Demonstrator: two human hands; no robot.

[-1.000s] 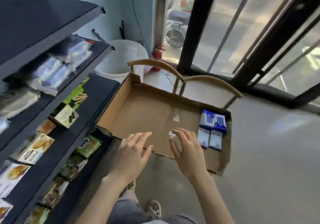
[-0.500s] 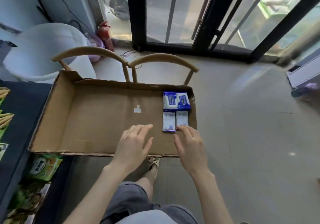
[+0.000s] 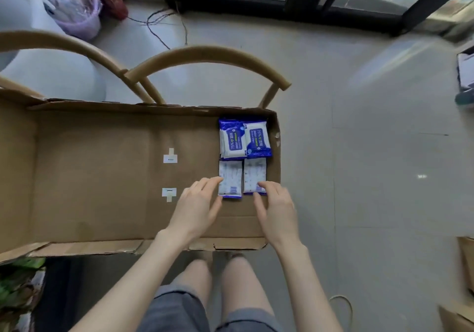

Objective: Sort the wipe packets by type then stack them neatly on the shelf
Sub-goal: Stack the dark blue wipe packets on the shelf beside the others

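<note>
Both hands have reached forward since half a second ago, up to the 2 pale wipe packets at the right end of the cardboard box [image 3: 89, 177]. Fingers loosely spread, the left hand [image 3: 197, 207] touches the left pale packet [image 3: 230, 179] at its near left edge, and the right hand [image 3: 275, 207] rests its fingertips on the right pale packet [image 3: 254, 175]. Just behind these lie 2 blue packets [image 3: 245, 138] side by side against the box's far right corner.
</note>
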